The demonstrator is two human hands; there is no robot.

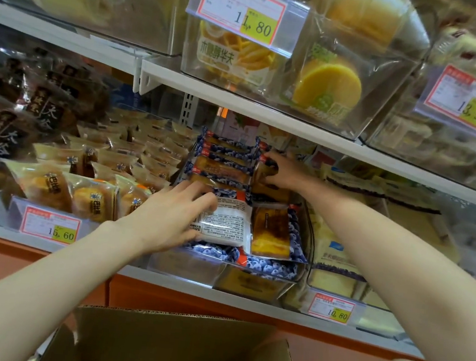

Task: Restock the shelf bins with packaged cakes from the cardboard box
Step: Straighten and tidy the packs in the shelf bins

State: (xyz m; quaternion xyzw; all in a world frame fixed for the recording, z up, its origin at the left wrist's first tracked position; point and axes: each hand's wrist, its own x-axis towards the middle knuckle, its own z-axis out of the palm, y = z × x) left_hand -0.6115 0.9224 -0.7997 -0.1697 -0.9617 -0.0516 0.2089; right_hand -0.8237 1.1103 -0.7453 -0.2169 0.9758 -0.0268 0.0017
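In the clear shelf bin [191, 265], the left hand [171, 217] grips a white-backed cake packet [227, 223] at the front, the right hand [284, 170] pinches an upright cake packet [264, 176] farther back; the cardboard box [170, 347] stands open below

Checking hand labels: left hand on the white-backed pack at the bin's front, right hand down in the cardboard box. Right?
No. In the head view the right hand is up in the same bin, gripping a pack at its back. The left hand on the white-backed pack is right.
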